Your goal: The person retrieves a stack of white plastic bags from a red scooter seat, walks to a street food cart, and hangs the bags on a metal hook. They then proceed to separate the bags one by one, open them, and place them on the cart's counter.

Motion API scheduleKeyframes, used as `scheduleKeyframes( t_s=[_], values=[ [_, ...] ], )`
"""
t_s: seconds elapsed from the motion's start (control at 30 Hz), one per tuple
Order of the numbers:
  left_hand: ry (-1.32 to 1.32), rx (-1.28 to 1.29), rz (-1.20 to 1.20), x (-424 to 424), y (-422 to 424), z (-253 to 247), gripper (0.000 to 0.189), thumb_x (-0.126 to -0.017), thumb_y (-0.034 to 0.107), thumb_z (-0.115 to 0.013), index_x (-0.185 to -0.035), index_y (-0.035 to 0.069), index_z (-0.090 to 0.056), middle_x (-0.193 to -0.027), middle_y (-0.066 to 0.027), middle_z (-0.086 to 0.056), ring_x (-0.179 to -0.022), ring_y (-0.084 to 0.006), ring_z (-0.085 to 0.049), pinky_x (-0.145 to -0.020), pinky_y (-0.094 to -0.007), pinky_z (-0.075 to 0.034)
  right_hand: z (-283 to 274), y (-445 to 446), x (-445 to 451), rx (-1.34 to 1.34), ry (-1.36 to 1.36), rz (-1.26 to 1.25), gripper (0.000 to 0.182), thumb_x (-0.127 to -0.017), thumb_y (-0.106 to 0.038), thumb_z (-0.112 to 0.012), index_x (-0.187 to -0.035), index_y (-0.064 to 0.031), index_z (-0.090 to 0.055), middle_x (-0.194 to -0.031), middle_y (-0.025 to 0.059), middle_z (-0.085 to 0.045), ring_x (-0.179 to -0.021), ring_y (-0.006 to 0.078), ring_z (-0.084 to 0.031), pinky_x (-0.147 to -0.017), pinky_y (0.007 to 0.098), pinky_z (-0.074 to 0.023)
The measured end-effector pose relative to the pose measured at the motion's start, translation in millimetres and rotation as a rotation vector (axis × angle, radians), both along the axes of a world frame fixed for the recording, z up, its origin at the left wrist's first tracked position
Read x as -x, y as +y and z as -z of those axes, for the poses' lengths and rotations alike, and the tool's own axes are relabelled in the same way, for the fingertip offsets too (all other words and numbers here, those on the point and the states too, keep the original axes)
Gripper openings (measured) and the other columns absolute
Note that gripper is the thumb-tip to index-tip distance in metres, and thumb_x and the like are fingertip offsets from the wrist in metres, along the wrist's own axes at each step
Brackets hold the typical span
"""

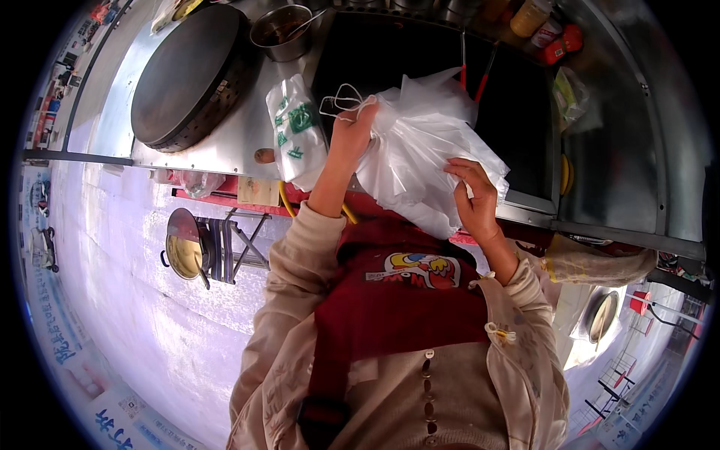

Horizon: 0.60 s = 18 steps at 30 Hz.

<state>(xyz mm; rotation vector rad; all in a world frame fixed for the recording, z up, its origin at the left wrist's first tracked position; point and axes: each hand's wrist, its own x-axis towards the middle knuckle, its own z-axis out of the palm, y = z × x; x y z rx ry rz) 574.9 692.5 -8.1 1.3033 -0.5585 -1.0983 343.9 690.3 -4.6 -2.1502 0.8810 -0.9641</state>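
My left hand (355,126) grips the gathered top of a bundle of thin white plastic bags (419,152), with a loop of white string standing out beside the fingers. The bundle spreads to the right in front of my red apron. At its right side is my right hand (475,197), fingers curled and apart, the fingertips near or on the plastic; whether they pinch it I cannot tell. Left of the bundle, a white plastic pack with green print (298,124) lies on the steel counter (247,112), close to my left forearm.
A round griddle (185,73) and a steel pot of dark sauce (281,34) stand at the upper left. Red-handled tools (482,87) rest on the dark cooking surface (377,50) behind the bags. Bottles (531,17) stand at the upper right. A pot (184,253) sits on a folding stool lower left.
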Motion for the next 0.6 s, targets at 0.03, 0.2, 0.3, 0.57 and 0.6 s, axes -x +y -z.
scheduleKeyframes(
  t_s=[0.03, 0.2, 0.3, 0.57, 0.6],
  values=[
    [0.0, 0.003, 0.018, 0, 2, -3, 0.026, -0.083, 0.027, -0.055, -0.08, 0.002, -0.062, -0.058, 0.0072, -0.048, -0.05, -0.0007, -0.037, -0.045, -0.0176, -0.028, -3, -3, 2, -0.087, -0.047, 0.016, 0.021, -0.067, 0.006, -0.049, -0.085, 0.0004, -0.057, -0.097, 0.0121, -0.057, -0.088, 0.0237, -0.056, -0.075, 0.0275, -0.0434],
    [-0.003, 0.096, 0.055, 3, 5, -7, 0.027, -0.083, 0.028, -0.055, -0.083, 0.002, -0.061, -0.062, 0.0067, -0.05, -0.052, -0.0001, -0.038, -0.045, -0.0176, -0.03, -12, -24, 15, -0.776, -0.419, 0.117, 0.019, -0.084, -0.013, -0.046, -0.085, 0.0016, -0.058, -0.072, 0.0055, -0.062, -0.064, 0.0116, -0.057, -0.063, 0.0213, -0.043],
    [-0.024, 0.091, 0.075, 5, 2, -9, 0.027, -0.081, 0.036, -0.058, -0.07, 0.011, -0.057, -0.059, 0.0103, -0.043, -0.051, -0.0003, -0.035, -0.044, -0.0183, -0.026, -31, -37, 13, -0.981, -0.611, 0.115, 0.02, -0.083, -0.015, -0.048, -0.084, 0.0016, -0.059, -0.073, 0.0073, -0.062, -0.064, 0.0122, -0.057, -0.062, 0.022, -0.0446],
    [-0.117, 0.047, 0.279, -3, -4, -2, 0.023, -0.08, 0.03, -0.059, -0.087, 0.009, -0.06, -0.069, 0.0068, -0.054, -0.061, -0.0013, -0.048, -0.05, -0.0169, -0.036, -45, -57, 28, -0.781, -0.405, 0.021, 0.018, -0.083, -0.012, -0.049, -0.088, 0.0025, -0.058, -0.085, 0.0081, -0.061, -0.073, 0.0136, -0.057, -0.066, 0.0235, -0.0451],
    [-0.122, 0.059, 0.275, -4, -3, -2, 0.022, -0.08, 0.029, -0.059, -0.089, 0.008, -0.06, -0.07, 0.0064, -0.054, -0.062, -0.0015, -0.049, -0.051, -0.017, -0.037, -47, -51, 28, -0.62, -0.324, -0.032, 0.016, -0.083, -0.01, -0.049, -0.088, 0.0027, -0.058, -0.088, 0.0084, -0.06, -0.076, 0.014, -0.057, -0.067, 0.024, -0.045]
  ],
)
